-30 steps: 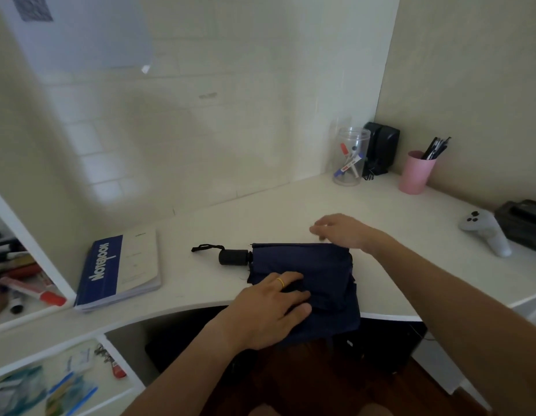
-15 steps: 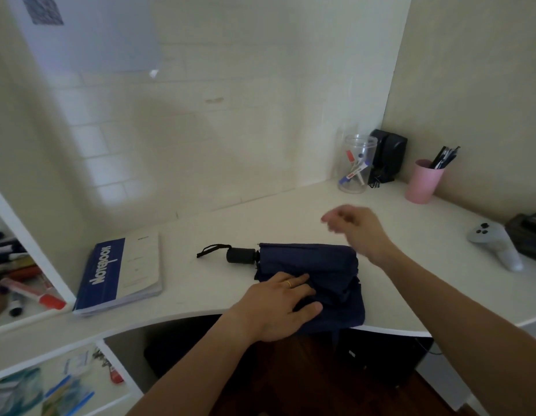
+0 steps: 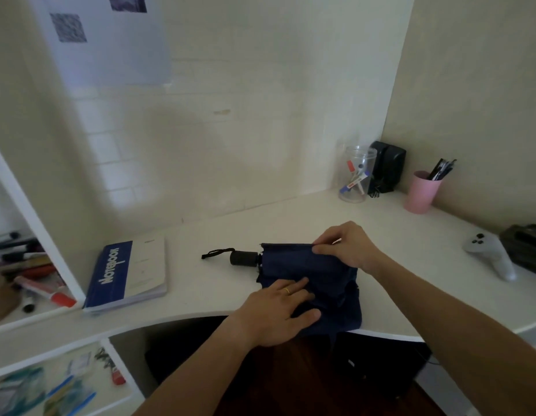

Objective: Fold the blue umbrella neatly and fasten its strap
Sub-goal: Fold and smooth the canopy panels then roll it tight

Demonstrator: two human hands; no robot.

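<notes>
Left hand (image 3: 278, 313), fingers spread, pins the blue umbrella (image 3: 317, 283) flat at 6 o'clock so the right hand (image 3: 346, 246) can pinch its 12 o'clock canopy edge for folding.

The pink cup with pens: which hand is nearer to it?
Right. The right hand pinches the umbrella fabric's far edge, below-left of the pink cup. The left hand lies flat on the near fabric, farther away.
</notes>
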